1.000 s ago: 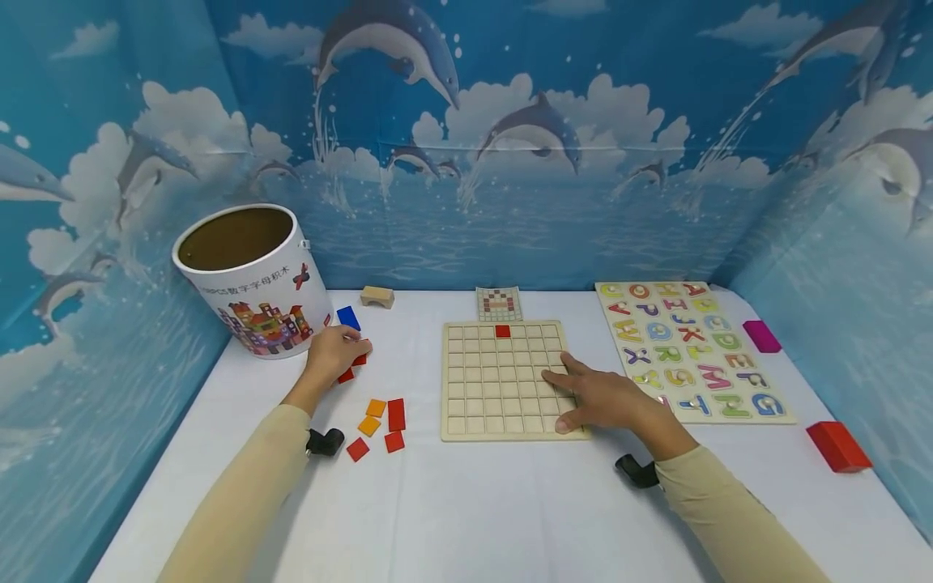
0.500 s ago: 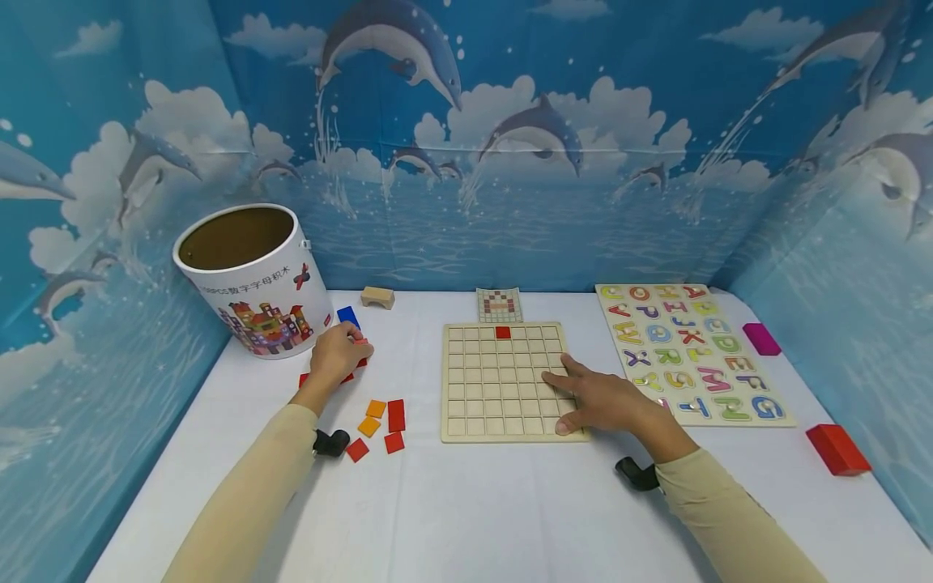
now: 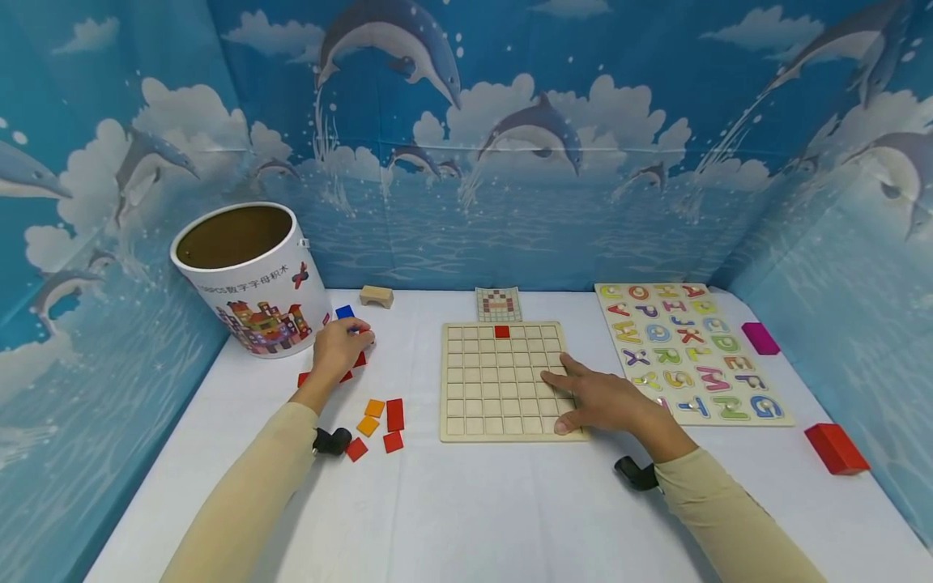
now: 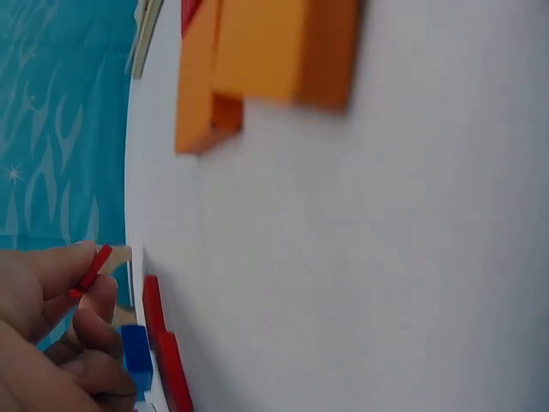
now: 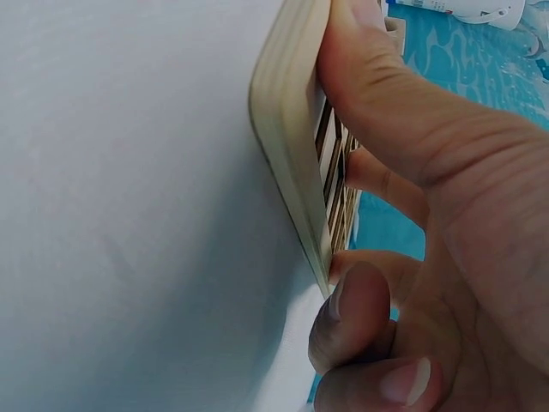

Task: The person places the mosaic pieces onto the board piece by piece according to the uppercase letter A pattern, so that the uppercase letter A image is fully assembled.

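Item: thin red tile (image 4: 93,269), pinched edge-on in my left hand (image 3: 337,350), long axis tilted up and away from the table, left of the grid board (image 3: 503,380). My right hand (image 3: 601,399) lies flat on that board's right side, fingers straight. Loose tiles (image 3: 377,421) sit left of the board.

near centre: bare white table (image 3: 496,510), open to pass | left far: tub (image 3: 251,279) blocks, blue tile (image 3: 344,312) and wooden arch block (image 3: 377,296) beside it | left near: loose red and orange tiles (image 3: 379,421) scattered | centre: grid board (image 3: 503,379) flat | right: letter puzzle (image 3: 688,348), magenta block (image 3: 760,338), red block (image 3: 836,448) near wall
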`<state>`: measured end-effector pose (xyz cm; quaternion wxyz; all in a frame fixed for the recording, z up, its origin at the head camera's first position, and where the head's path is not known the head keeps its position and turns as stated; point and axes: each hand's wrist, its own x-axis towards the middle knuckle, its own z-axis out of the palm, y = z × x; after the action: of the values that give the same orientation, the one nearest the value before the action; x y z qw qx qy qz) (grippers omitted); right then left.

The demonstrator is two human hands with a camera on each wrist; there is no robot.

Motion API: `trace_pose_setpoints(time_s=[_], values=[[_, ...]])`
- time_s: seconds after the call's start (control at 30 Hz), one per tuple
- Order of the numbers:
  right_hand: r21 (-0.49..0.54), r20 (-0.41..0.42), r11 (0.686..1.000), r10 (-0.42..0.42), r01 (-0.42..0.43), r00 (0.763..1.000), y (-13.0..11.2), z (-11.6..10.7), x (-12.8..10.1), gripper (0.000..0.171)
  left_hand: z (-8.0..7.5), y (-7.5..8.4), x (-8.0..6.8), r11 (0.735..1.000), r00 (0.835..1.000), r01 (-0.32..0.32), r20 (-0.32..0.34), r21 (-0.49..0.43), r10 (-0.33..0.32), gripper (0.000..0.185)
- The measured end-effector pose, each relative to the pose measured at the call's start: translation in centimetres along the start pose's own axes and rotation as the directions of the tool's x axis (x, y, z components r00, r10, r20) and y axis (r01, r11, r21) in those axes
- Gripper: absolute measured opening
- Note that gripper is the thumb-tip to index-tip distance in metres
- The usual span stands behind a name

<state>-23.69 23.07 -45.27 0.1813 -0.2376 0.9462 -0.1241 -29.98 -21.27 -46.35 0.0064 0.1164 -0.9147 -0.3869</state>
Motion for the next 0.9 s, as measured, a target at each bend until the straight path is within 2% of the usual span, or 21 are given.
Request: trace_pose_setpoints(time_s=[0.1,0.2,0.37,0.5,0.77,0.9], values=[[0.001,0.000,1.000,-0.002,0.002,1.000,0.1,0.0,0.0,0.096,0.5,0.7,-0.3,0.996,0.999,-0.015,0.032,-0.085,0.018,0.028],[0.006,-0.005,1.000,-0.007,0.007,1.000,0.1,0.0,-0.1,0.097,1.3,1.8,-0.6,0.984,0.995,-0.019,0.091,-0.175,0.035,0.029],[0.012,-0.009,1.000,-0.002,0.002,1.000,0.2,0.1,-0.3,0.097,3.2,4.2,-1.0,0.957,0.974,-0.037,0.206,-0.289,0.099,0.034],[0.007,-0.012,1.000,-0.006,0.006,1.000,0.2,0.1,-0.4,0.097,5.3,6.2,-1.6,0.937,0.957,-0.051,0.251,-0.346,0.145,0.033],[-0.002,-0.003,1.000,-0.015,0.015,1.000,0.1,0.1,-0.1,0.096,9.2,10.4,-2.5,0.920,0.934,-0.023,0.320,-0.390,0.159,0.039],[0.004,0.007,1.000,0.004,-0.004,1.000,0.0,0.1,0.1,0.097,11.4,12.1,-2.9,0.936,0.917,-0.088,0.338,-0.342,0.210,0.038]])
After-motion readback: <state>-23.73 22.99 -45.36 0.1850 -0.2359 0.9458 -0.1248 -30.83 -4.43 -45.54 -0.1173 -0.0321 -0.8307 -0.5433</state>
